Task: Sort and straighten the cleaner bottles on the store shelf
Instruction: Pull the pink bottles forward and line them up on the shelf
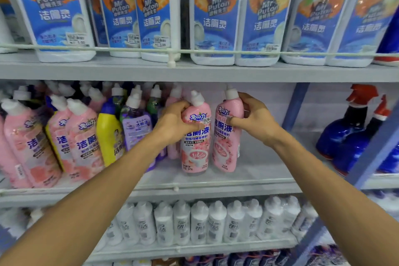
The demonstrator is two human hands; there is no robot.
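Two pink cleaner bottles with white angled caps stand upright side by side on the middle shelf [248, 176]. My left hand [174, 122] is wrapped around the shoulder of the left pink bottle [195, 149]. My right hand [255, 120] grips the upper body of the right pink bottle [225, 147]. The two bottles are nearly touching. To their left stands a mixed crowd: a purple bottle [137, 128], a yellow bottle [108, 138] and several more pink bottles [83, 144], some leaning.
Large white Mr Puton bottles [212, 17] fill the top shelf behind a wire rail [194, 51]. Blue spray bottles with red triggers [347, 134] stand at the right past a blue upright [295, 106]. White bottles [199, 222] line the lower shelf.
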